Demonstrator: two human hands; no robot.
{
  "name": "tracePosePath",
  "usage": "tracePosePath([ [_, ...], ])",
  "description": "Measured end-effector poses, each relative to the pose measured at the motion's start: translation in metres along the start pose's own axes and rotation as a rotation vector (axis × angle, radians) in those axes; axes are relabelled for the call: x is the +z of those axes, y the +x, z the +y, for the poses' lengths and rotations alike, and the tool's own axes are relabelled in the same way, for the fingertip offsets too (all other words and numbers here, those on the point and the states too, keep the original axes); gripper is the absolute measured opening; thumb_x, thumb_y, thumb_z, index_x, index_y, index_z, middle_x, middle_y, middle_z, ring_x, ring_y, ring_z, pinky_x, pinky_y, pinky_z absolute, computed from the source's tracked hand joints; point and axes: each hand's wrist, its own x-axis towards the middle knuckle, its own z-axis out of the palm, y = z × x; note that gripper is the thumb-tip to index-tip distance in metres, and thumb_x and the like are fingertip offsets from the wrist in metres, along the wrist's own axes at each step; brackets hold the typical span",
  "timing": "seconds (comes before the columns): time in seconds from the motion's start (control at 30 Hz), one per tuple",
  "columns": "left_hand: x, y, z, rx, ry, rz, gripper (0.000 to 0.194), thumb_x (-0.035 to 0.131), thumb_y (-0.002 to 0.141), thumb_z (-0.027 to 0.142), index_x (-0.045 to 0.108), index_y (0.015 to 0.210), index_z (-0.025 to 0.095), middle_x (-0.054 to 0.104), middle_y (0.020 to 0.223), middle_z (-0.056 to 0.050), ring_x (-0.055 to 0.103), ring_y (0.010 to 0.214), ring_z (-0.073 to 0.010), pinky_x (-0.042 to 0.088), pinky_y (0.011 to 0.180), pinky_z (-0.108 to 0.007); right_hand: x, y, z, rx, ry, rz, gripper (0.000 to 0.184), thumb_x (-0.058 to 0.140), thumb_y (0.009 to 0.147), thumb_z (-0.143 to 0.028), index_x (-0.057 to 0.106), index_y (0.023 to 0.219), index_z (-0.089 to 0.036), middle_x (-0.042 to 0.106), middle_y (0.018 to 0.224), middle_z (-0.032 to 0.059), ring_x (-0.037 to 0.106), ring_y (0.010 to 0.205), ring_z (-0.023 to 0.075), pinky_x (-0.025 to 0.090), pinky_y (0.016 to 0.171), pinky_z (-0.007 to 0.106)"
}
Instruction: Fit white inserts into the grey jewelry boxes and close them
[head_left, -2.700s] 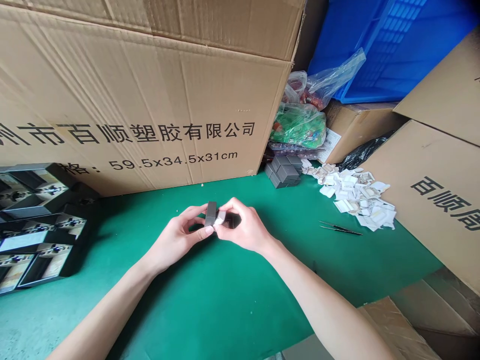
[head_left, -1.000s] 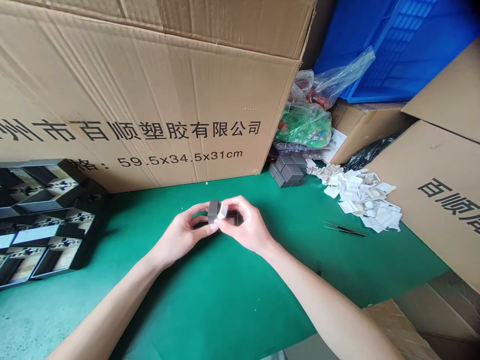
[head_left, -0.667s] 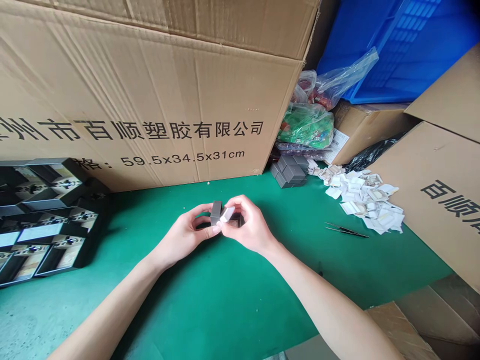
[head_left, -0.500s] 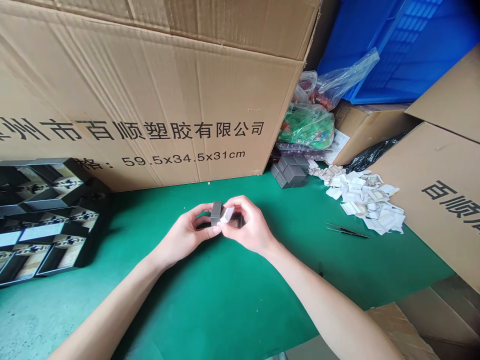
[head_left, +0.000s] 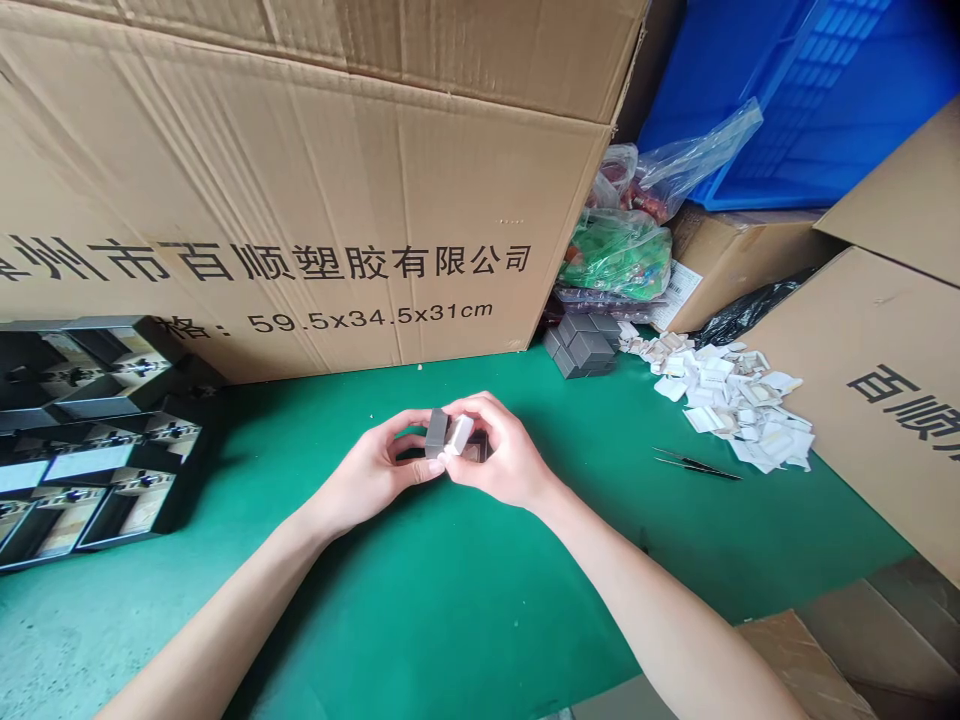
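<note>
Above the green tabletop (head_left: pixel 420 600), my left hand (head_left: pixel 375 468) grips a small dark grey box (head_left: pixel 435 434), thumb in front and fingers behind. The box looks hinged open, and its other half shows partly behind the fingers of my right hand (head_left: pixel 504 458). My right thumb and fingertips are closed on a small white padded insert (head_left: pixel 459 434), tilted against the box. Whether the insert sits partly inside the box cannot be made out. Tweezers (head_left: pixel 697 464) lie to the right, near a heap of similar white pieces (head_left: pixel 739 405).
Open black boxes (head_left: pixel 97 420) are stacked at the left. A large carton (head_left: pixel 300 200) stands behind. Closed grey boxes (head_left: pixel 581 345), plastic bags (head_left: pixel 619 255) and a blue crate (head_left: pixel 795 90) are at the back right; another carton (head_left: pixel 885 370) borders the right side.
The white insert has come further into view between my hands and its tilt has changed. Both hands stay together on the box. The whole view has shifted slightly.
</note>
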Motion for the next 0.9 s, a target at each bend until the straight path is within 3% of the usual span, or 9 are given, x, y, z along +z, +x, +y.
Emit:
tracePosePath([
  [0.23, 0.002, 0.0, 0.001, -0.014, 0.008, 0.034, 0.05, 0.08, 0.078, 0.035, 0.061, 0.121, 0.021, 0.064, 0.132, -0.011, 0.065, 0.11, -0.0275, 0.053, 0.097, -0.044, -0.002, 0.001, -0.001, 0.151, 0.157, -0.026, 0.045, 0.076, 0.072, -0.024, 0.052, 0.11, -0.024, 0.066, 0.105, 0.0016, 0.066, 0.096, 0.0171, 0.054, 0.088, 0.033],
  [0.6, 0.0, 0.001, 0.001, -0.017, 0.045, 0.051, 0.058, 0.079, 0.079, 0.036, 0.058, 0.13, 0.019, 0.063, 0.135, -0.012, 0.066, 0.11, -0.0269, 0.052, 0.099, -0.044, -0.001, 0.001, 0.01, 0.065, 0.159, 0.038, 0.037, 0.079, 0.071, -0.027, 0.06, 0.103, -0.022, 0.06, 0.115, 0.0049, 0.069, 0.099, 0.0174, 0.057, 0.093, 0.034],
  [0.8, 0.0, 0.001, 0.003, -0.041, 0.058, 0.066, 0.064, 0.079, 0.079, 0.039, 0.058, 0.135, 0.018, 0.063, 0.137, -0.013, 0.065, 0.115, -0.0288, 0.049, 0.104, -0.047, -0.002, 0.001, 0.007, 0.122, 0.15, 0.007, 0.042, 0.078, 0.076, -0.031, 0.06, 0.113, -0.023, 0.067, 0.113, 0.0044, 0.069, 0.104, 0.0185, 0.056, 0.097, 0.036],
  [0.9, -0.001, 0.001, 0.002, -0.058, 0.076, 0.088, 0.069, 0.078, 0.079, 0.041, 0.055, 0.139, 0.017, 0.064, 0.137, -0.012, 0.064, 0.117, -0.0297, 0.049, 0.105, -0.048, -0.001, 0.001, 0.006, 0.087, 0.143, 0.032, 0.034, 0.078, 0.077, -0.029, 0.06, 0.106, -0.023, 0.068, 0.106, 0.0028, 0.07, 0.099, 0.0173, 0.057, 0.095, 0.036],
])
